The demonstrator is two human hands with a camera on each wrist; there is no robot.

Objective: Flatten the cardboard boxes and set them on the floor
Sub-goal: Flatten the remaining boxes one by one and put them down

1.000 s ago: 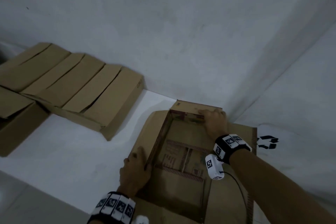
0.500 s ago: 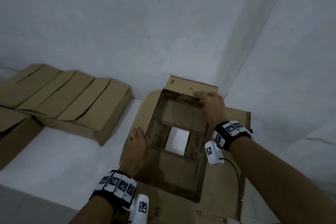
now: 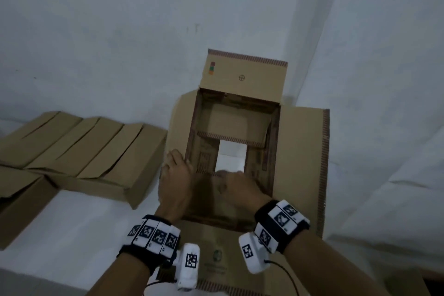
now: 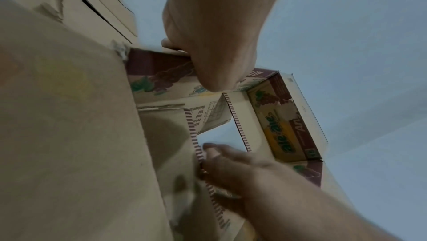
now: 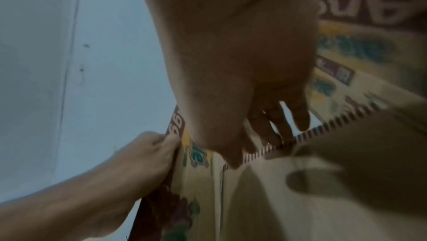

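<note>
A brown cardboard box (image 3: 300,151) stands open on a white surface, its top flaps spread out. The bottom flaps are parted, and white shows through the gap (image 3: 231,158). My left hand (image 3: 176,173) grips the top edge of the box's left wall, seen closer in the left wrist view (image 4: 182,53). My right hand (image 3: 236,182) reaches down inside the box. Its fingers (image 5: 277,131) hook over the striped edge of the near bottom flap (image 4: 175,144), with the thumb on the near side. The printed outer sides show in both wrist views.
A long closed box (image 3: 96,151) lies to the left, and another box (image 3: 21,199) sits at the far left. White walls meet in a corner (image 3: 310,55) behind the open box. The white surface (image 3: 72,228) ends at a front edge at lower left.
My right hand left the far wall and came down to the near bottom flap. The bottom flaps parted, opening a gap. The left hand kept its grip on the left wall.
</note>
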